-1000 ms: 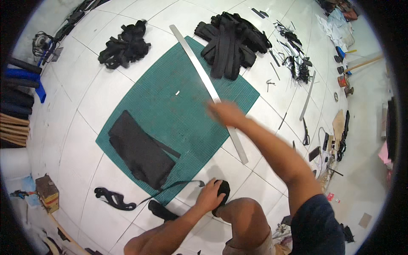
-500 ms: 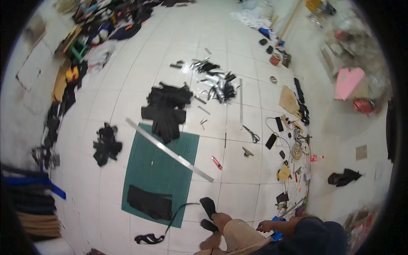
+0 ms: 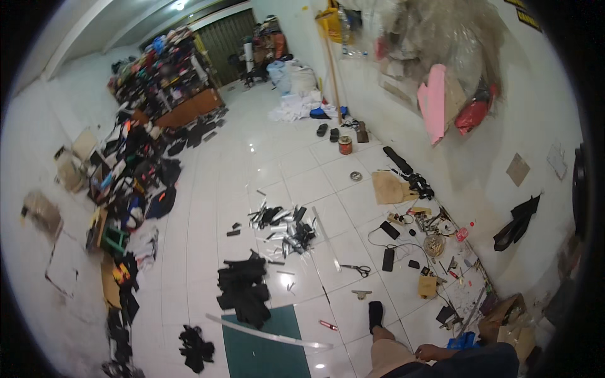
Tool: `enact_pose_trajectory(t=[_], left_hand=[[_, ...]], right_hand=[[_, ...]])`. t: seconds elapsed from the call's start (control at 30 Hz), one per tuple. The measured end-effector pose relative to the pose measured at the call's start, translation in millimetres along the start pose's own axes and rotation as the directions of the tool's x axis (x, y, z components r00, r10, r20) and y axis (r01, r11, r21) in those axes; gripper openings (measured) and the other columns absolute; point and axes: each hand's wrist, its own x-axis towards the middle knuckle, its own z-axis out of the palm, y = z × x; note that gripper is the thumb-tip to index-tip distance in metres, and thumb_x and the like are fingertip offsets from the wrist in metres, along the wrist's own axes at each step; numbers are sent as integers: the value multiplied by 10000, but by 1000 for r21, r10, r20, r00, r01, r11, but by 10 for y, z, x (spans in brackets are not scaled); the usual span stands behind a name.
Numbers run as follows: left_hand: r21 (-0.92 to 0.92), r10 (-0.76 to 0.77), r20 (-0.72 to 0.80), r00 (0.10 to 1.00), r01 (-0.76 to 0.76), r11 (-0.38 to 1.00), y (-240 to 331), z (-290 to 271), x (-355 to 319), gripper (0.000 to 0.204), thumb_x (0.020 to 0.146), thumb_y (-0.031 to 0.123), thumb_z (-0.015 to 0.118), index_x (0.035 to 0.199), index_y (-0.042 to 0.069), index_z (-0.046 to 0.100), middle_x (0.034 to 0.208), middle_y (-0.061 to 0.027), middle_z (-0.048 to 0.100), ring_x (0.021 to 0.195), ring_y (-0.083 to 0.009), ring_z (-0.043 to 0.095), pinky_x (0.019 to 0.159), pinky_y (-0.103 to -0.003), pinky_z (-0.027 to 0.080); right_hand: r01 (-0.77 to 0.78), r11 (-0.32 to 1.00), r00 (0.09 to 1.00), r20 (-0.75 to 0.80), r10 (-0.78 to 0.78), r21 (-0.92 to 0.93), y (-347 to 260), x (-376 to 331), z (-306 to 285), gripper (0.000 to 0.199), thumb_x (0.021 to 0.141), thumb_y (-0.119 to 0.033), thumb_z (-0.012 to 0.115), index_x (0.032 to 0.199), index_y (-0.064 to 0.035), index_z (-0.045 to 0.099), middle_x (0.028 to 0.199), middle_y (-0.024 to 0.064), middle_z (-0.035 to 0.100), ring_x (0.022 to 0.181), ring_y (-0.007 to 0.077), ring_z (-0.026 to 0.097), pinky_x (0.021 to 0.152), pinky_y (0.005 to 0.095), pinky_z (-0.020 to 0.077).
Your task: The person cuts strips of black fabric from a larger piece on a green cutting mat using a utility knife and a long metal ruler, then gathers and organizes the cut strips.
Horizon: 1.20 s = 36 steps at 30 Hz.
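Metal ruler point(image 3: 271, 336), long, pale, slanted across green cutting mat point(image 3: 265, 353)

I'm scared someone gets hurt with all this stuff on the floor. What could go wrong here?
1. The scissors lie bare on the tiles near the foot; a step could land on them.
2. The ruler juts past the mat, so it could be kicked or tripped over.
3. Cables snake across the tiles by the wall and might catch a foot.
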Motion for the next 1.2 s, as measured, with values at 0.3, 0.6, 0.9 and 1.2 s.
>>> enact_pose_trajectory(t=[0.3, 0.6, 0.9, 1.2], left_hand=[[204, 65, -55, 996, -52, 978, 2757, 221, 431, 453, 957, 310, 595, 1306, 22, 593, 1192, -206, 655, 1165, -322, 587, 1002, -413, 456], [326, 427, 59, 902, -422, 846, 4689, 190, 1032, 424, 977, 286, 561, 1289, 2, 603, 1262, -210, 632, 1177, -311, 585, 1014, -405, 445], [142, -85, -17, 996, 86, 986, 2676, 237, 1163, 527, 923, 403, 630, 1305, 41, 591, 1188, -167, 623, 1087, -269, 580, 867, -402, 490], [-373, -289, -36, 957, 256, 892, 743, 1302, 210, 547, 892, 451, 691, 1291, 91, 592, 1061, -104, 585, 883, -243, 554, 741, -415, 457]], right_hand=[[-50, 859, 982, -131, 134, 509, -388, 296, -1952, 373, 902, -346, 669, 1102, -31, 671, 846, 102, 707, 739, 199, 677, 609, 375, 546], [133, 795, 943, -323, 82, 592, -487, 335, -2298, 382, 857, -348, 712, 996, 6, 677, 816, 122, 703, 657, 209, 667, 599, 380, 540], [-69, 927, 992, -71, 102, 368, -216, 477, -2364, 397, 847, -420, 686, 1024, -69, 735, 1006, 157, 721, 902, 328, 692, 793, 412, 556], [166, 985, 955, -242, -171, -42, -1031, 516, -2567, 488, 852, -487, 687, 1013, -27, 699, 883, 153, 727, 796, 284, 711, 771, 376, 547]])
